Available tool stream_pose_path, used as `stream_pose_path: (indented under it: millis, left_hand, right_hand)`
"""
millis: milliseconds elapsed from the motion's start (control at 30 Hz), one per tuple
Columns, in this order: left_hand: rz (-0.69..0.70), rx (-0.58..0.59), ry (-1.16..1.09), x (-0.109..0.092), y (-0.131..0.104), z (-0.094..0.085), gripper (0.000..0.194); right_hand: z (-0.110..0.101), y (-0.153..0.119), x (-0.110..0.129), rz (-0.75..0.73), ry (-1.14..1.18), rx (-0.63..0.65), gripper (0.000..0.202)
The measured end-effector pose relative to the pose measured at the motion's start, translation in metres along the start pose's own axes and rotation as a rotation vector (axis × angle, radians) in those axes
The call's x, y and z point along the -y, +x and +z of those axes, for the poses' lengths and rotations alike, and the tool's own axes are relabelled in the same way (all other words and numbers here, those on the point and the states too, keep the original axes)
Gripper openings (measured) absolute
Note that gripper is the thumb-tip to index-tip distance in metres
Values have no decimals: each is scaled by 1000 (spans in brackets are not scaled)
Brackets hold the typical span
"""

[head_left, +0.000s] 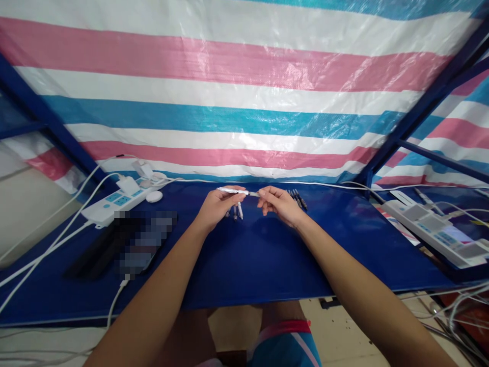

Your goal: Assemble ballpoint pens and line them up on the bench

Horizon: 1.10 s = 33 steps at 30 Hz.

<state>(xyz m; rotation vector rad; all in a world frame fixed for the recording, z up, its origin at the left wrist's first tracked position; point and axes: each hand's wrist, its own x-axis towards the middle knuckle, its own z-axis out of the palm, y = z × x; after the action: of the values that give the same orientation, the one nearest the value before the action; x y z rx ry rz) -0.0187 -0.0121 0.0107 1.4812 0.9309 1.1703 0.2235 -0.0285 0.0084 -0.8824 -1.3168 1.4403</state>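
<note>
Above the middle of the blue desk, my left hand [214, 208] is closed around a white pen [231, 190], held nearly level. My right hand [282, 205] pinches the thin greyish end of that pen between thumb and fingertips. Whether this end is joined to the barrel or a separate piece, I cannot tell. Several pens or pen parts [240, 210] lie on the desk just below my left hand, partly hidden by it. Beside my right hand's far side lie several dark pens [300, 200] in a row.
On the left stand a white power strip [122, 199] with plugs and a phone-like device [147, 244] on a cable. Another power strip [431, 232] with chargers is at right. Blue metal posts [385, 153] and a striped plastic sheet [244, 117] enclose the desk [260, 265].
</note>
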Motion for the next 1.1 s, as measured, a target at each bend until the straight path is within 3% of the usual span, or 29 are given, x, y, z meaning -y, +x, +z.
stream_pose_path:
  millis: [200, 433, 733, 967, 1100]
  left_hand:
    - [-17, -11, 15, 0, 0, 0, 50]
    - [-23, 9, 31, -2, -2, 2, 47]
    - [-22, 24, 32, -3, -2, 1, 46]
    - [-15, 41, 4, -5, -3, 4, 45]
    - [-18, 33, 10, -6, -3, 4, 48]
  right_hand:
    - [1, -3, 3, -11, -21, 27, 43]
    - [7, -1, -2, 72, -70, 14, 62]
    - [7, -5, 0, 26, -29, 54, 45]
    - [6, -2, -3, 143, -5, 108, 67]
    - [7, -5, 1, 89, 32, 85, 50]
